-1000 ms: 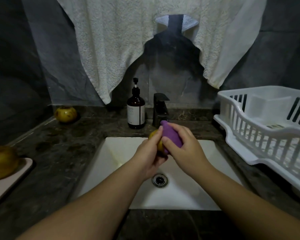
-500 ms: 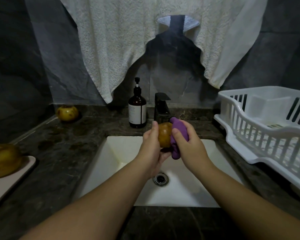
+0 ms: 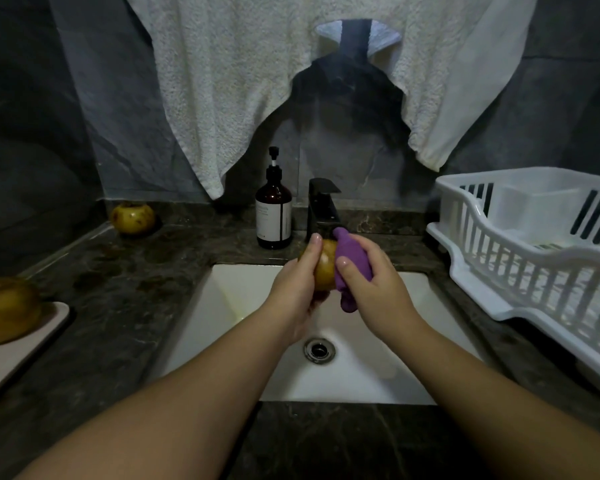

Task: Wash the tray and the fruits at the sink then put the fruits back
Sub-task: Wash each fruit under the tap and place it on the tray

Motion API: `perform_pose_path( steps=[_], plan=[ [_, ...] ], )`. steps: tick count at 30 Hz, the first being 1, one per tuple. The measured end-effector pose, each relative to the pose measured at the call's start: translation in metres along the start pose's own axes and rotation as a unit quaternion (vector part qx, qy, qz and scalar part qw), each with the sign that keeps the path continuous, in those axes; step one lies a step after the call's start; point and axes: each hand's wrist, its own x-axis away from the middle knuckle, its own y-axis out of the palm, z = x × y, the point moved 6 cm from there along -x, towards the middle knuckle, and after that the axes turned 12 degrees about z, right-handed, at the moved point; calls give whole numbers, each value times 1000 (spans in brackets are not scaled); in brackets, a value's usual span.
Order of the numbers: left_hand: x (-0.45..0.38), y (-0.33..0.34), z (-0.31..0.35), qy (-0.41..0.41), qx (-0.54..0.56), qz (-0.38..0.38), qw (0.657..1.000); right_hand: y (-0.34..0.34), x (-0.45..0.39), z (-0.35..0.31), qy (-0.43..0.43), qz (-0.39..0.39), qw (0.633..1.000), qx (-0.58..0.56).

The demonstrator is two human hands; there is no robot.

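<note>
Over the white sink, just below the black faucet, my left hand grips a yellow-brown fruit. My right hand holds a purple cloth pressed against the fruit's right side. A second fruit sits on the dark counter at the back left. A third fruit rests on the pale tray at the left edge. I cannot tell if water is running.
A brown soap pump bottle stands left of the faucet. A white dish rack fills the counter on the right. A white towel hangs on the wall above. The drain lies below my hands.
The fruit has turned in my left hand and shows more of its surface. The purple cloth moved from the fruit's top to its right side. Both hands rose slightly towards the faucet.
</note>
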Motion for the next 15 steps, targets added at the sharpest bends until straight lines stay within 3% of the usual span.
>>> perform_pose_path(
  steps=[2,6,10,13,15],
  plan=[
    [2,3,-3,-12,24,-8,1000,-3,-3,2,29,12,999,-26],
    [4,5,-9,-24,-14,-31,999,-1,1,-2,-34,-4,999,30],
    [5,3,0,-15,43,-23,999,-4,-3,4,39,9,998,-45],
    [12,10,-9,-58,20,-64,996,-5,0,-3,-12,8,1000,5],
    [8,6,-7,-41,-1,-46,998,-3,1,-4,-27,-5,1000,10]
  ],
)
